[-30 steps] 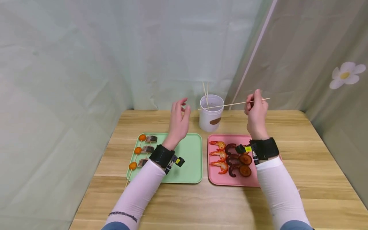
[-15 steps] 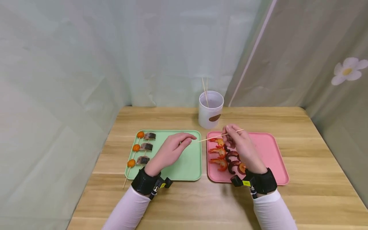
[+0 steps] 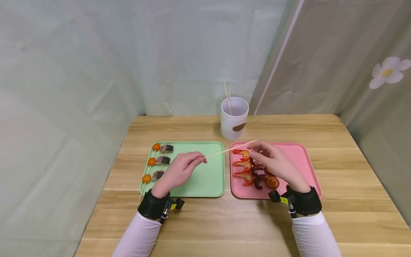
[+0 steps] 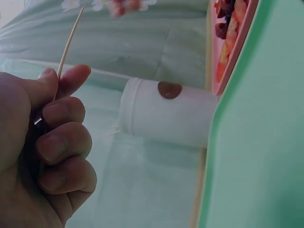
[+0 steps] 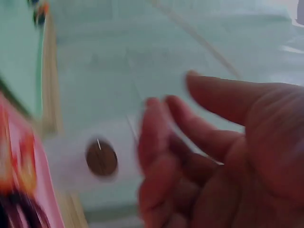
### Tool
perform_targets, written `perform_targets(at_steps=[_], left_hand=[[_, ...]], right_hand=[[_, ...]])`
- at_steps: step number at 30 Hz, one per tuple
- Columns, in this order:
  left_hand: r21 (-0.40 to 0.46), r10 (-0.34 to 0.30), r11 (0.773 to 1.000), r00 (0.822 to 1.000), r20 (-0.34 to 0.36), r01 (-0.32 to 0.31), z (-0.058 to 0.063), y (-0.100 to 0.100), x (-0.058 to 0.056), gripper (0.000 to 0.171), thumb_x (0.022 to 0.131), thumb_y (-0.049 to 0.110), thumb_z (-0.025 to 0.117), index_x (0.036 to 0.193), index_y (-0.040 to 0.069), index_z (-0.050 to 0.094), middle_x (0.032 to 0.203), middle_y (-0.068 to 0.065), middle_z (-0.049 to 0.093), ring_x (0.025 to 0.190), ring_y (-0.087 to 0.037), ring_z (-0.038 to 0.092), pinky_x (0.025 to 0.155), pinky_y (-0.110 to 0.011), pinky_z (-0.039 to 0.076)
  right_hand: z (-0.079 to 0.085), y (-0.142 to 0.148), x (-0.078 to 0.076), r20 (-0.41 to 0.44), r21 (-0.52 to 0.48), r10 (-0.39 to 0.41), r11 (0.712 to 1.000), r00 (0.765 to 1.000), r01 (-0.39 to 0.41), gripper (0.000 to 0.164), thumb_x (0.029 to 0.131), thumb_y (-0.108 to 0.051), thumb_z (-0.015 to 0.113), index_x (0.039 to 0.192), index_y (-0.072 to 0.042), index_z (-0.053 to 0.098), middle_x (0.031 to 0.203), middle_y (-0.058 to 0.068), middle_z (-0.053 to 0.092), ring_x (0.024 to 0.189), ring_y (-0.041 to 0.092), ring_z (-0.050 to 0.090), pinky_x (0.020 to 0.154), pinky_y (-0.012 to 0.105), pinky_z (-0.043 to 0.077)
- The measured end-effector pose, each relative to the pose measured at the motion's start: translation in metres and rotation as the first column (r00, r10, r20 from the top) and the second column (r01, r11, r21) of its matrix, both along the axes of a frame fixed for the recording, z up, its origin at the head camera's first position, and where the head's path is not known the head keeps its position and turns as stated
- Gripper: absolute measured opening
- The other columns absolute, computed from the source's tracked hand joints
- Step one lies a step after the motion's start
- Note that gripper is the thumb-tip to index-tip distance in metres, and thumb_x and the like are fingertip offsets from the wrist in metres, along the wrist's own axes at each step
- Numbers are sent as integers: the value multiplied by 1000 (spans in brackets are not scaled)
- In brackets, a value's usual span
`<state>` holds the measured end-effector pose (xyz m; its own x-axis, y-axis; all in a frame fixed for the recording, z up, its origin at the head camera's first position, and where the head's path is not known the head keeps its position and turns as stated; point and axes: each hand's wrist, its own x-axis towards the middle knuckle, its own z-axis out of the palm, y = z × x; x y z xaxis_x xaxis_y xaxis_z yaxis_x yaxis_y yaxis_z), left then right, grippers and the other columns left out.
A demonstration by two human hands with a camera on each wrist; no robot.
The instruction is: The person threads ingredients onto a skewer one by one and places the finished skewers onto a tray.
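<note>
My left hand [image 3: 178, 169] pinches one end of a thin bamboo skewer [image 3: 224, 151] above the green tray [image 3: 205, 194]. In the left wrist view, the skewer [image 4: 70, 40] sticks out past the thumb and index finger, the other fingers curled. The skewer's far end reaches toward my right hand [image 3: 276, 162], which hovers over the pink tray [image 3: 298, 153]. The right wrist view, blurred, has the thumb of the right hand [image 5: 213, 156] apart from bent fingers, with nothing held between them. Shrimp [image 3: 243, 165], dark octopus tentacles [image 3: 258, 182] and round brown slices [image 3: 272, 182] lie beneath it, partly hidden.
A white cup [image 3: 232, 125] holding a few skewers [image 3: 227, 96] stands behind the trays. Skewered orange balls [image 3: 151, 161] and grey fish pieces [image 3: 162, 160] lie at the green tray's left side. Curtains [image 3: 199, 57] hang around the wooden table [image 3: 205, 228].
The right hand has brought the skewer down from beside the cup to above the trays. The left hand has lowered and taken its left end; the right fingers have come off it.
</note>
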<state>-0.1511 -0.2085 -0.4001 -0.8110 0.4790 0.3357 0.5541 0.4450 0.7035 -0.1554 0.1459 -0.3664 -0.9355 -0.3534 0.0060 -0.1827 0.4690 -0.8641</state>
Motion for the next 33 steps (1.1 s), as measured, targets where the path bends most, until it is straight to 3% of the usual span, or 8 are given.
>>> perform_targets(at_steps=[4, 6, 9, 16, 21, 28, 33], left_hand=[[11, 11, 1000, 1000, -18, -11, 5, -8, 0, 20, 111, 12, 59, 111, 10, 79, 103, 5, 76, 86, -18, 64, 80, -38, 53], [12, 18, 1000, 999, -31, -17, 7, -12, 2, 19, 111, 12, 60, 113, 11, 79, 105, 5, 77, 87, -15, 64, 81, -37, 54], [10, 26, 1000, 999, -48, -25, 10, -15, 4, 19, 110, 11, 61, 115, 10, 80, 107, 4, 77, 87, -15, 64, 80, -36, 54], [-37, 46, 998, 998, -47, -47, 10, -19, 3, 19, 111, 13, 61, 114, 10, 79, 105, 4, 77, 87, -15, 65, 80, -38, 55], [-80, 75, 994, 996, -42, -79, 8, -21, 4, 19, 112, 16, 60, 112, 12, 79, 100, 6, 77, 73, -12, 56, 73, -34, 52], [-81, 105, 991, 993, -47, -109, 11, -24, 5, 19, 112, 17, 61, 111, 12, 79, 97, 6, 76, 66, -9, 45, 69, -33, 48], [-74, 112, 991, 992, -55, -116, 12, -26, 5, 20, 112, 16, 61, 111, 11, 80, 96, 7, 76, 62, -8, 41, 66, -33, 46]], right_hand=[[-5, 25, 3, -72, 220, 4, 975, 997, 12, 14, 104, -25, 75, 112, -14, 73, 98, 4, 72, 86, 25, 64, 74, 37, 53], [-11, 34, 7, -82, 330, 9, 944, 997, 19, 10, 101, -21, 77, 104, -14, 72, 94, 1, 71, 85, 21, 64, 75, 37, 52], [-22, 44, 13, -63, 446, 22, 895, 998, 8, 16, 98, -20, 80, 97, -11, 68, 88, -1, 68, 78, 17, 60, 71, 36, 49], [-33, 44, 24, 0, 592, -23, 806, 1000, 18, 33, 91, -30, 87, 91, -9, 62, 75, 0, 58, 69, 19, 53, 64, 37, 42], [-38, 40, 29, 47, 667, -86, 744, 995, 33, 37, 91, -33, 88, 96, -6, 63, 73, 1, 56, 67, 20, 53, 61, 35, 39], [-39, 40, 29, 34, 682, -121, 729, 992, 66, 42, 91, -36, 88, 86, -9, 56, 72, 3, 52, 66, 21, 50, 61, 35, 34], [-38, 40, 29, 66, 678, -130, 733, 989, 51, 40, 91, -35, 87, 93, -7, 59, 74, 3, 55, 66, 21, 52, 60, 36, 36]])
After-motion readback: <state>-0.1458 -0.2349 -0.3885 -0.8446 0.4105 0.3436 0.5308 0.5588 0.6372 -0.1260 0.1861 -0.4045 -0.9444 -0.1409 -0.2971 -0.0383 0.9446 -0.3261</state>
